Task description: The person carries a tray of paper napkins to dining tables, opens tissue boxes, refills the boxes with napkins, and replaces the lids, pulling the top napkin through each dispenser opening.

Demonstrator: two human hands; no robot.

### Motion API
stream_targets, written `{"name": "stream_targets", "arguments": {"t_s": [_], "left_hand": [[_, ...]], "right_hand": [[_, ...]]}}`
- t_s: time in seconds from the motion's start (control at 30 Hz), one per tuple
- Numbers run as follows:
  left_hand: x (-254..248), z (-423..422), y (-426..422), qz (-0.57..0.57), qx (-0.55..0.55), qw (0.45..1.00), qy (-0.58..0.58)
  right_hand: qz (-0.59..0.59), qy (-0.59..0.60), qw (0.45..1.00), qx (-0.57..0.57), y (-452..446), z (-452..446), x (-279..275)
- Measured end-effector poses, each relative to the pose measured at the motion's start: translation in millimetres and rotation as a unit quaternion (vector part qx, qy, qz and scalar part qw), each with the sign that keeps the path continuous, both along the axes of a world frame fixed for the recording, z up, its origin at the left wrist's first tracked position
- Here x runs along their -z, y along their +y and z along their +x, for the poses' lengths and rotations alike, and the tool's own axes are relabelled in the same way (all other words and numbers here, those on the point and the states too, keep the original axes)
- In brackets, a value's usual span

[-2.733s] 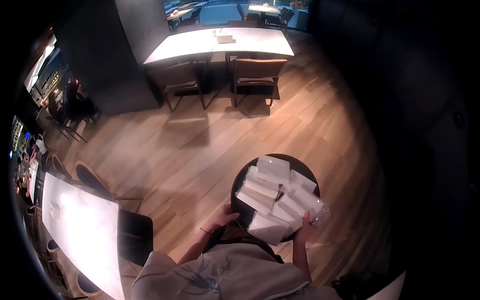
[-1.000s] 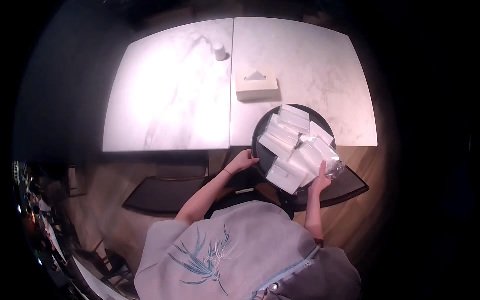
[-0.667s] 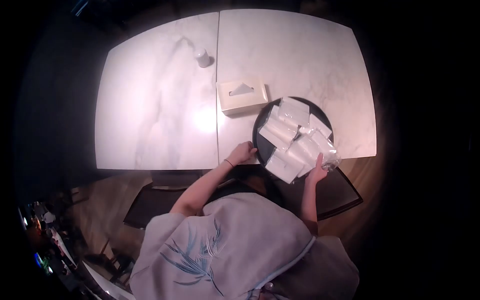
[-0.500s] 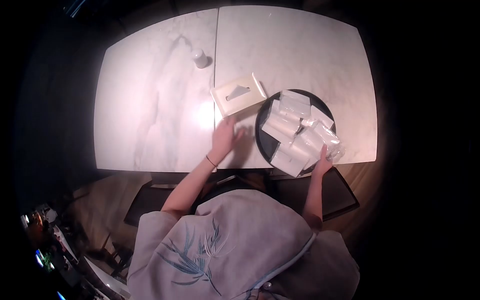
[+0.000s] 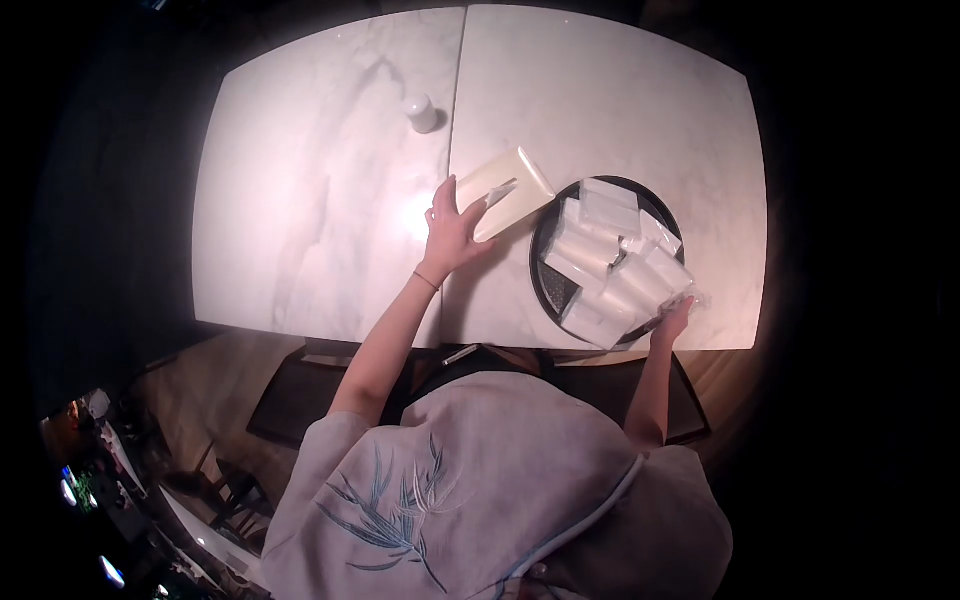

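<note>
My left hand (image 5: 457,230) spans the left end of a cream tissue box (image 5: 522,190), thumb on the near side and fingers on the far side. A tissue pokes up from the box's slot. At the near right edge of a round black tray (image 5: 538,275), my right hand (image 5: 676,320) is closed on the rim, beside some loose clear plastic. Its fingers are partly hidden. Several white packets (image 5: 585,245) in clear wrap are heaped on the tray. The tray's underside is out of sight.
A small white cylindrical container (image 5: 420,113) stands farther back on the marble-patterned table (image 5: 320,190). A seam (image 5: 455,110) runs down the tabletop. Dark chair seats (image 5: 310,395) sit below the near edge, close to my body.
My left hand has moved up from the near edge of the tissue box and onto its left end. The right hand stays at the tray's edge. The whole view has shifted slightly.
</note>
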State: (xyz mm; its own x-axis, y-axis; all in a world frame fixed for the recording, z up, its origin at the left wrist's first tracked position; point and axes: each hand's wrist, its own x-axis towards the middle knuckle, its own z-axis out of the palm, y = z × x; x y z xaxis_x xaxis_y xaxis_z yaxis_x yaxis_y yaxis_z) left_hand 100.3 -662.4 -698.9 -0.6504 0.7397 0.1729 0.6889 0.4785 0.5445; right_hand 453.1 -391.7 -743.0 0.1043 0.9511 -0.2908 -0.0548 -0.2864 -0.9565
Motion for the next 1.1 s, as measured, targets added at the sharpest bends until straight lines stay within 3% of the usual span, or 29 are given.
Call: {"name": "stream_targets", "arguments": {"t_s": [0.07,0.13,0.17,0.2,0.27,0.3,0.37,0.4,0.43,0.5,0.6,0.63,0.67,0.73,0.77,0.83,0.9,0.97,1.1], "left_hand": [[3,0,-8,0.009,0.018,1.0,-0.001],[6,0,-18,0.018,0.036,0.999,-0.003],[7,1,-23,0.031,0.044,0.999,-0.003],[9,1,-29,0.045,0.053,0.998,-0.004],[8,-2,-43,0.031,0.067,0.997,-0.01],[7,-5,-51,0.016,0.077,0.997,-0.014],[3,-17,-72,0.015,0.101,0.995,-0.022],[2,-23,-82,0.012,0.121,0.992,-0.03],[2,-29,-88,0.028,0.147,0.988,-0.035],[-1,-44,-100,0.005,0.183,0.983,-0.032],[4,-41,-110,-0.031,0.241,0.97,-0.029],[7,-34,-112,-0.026,0.237,0.97,-0.046],[11,-28,-112,-0.021,0.234,0.97,-0.063],[18,-15,-105,-0.017,0.228,0.972,-0.044],[22,-10,-101,-0.012,0.218,0.976,-0.022],[34,-4,-96,0.001,0.203,0.979,-0.012],[36,2,-94,0.006,0.176,0.984,-0.003],[38,6,-92,0.026,0.159,0.987,-0.021],[37,10,-101,0.082,0.139,0.986,-0.033]], "right_hand": [[-0.001,-0.043,0.999,0.009,-6,11,-1],[0.126,-0.252,0.95,0.136,-10,19,-12],[0.243,-0.232,0.929,0.153,0,28,-4],[0.262,-0.241,0.924,0.139,-9,17,-29],[0.285,-0.24,0.927,0.044,-16,-10,-61],[0.349,-0.262,0.9,-0.006,-16,-27,-62],[0.316,-0.312,0.881,-0.163,-41,-84,-99],[0.298,-0.422,0.819,-0.248,-23,-92,-81],[0.359,-0.516,0.723,-0.285,-18,-111,-75],[0.272,-0.556,0.689,-0.378,-29,-149,-84],[0.234,-0.571,0.686,-0.387,-37,-165,-80],[0.316,-0.582,0.677,-0.322,-38,-159,-61],[0.313,-0.583,0.678,-0.321,-42,-153,-49],[0.437,-0.507,0.721,-0.18,-49,-145,-28],[0.437,-0.506,0.721,-0.181,-59,-146,-24],[0.457,-0.284,0.796,-0.277,-101,-154,-23],[0.49,-0.247,0.744,-0.381,-157,-171,-34],[0.477,-0.284,0.674,-0.487,-188,-184,-41],[0.424,-0.301,0.66,-0.543,-207,-199,-29]]}}
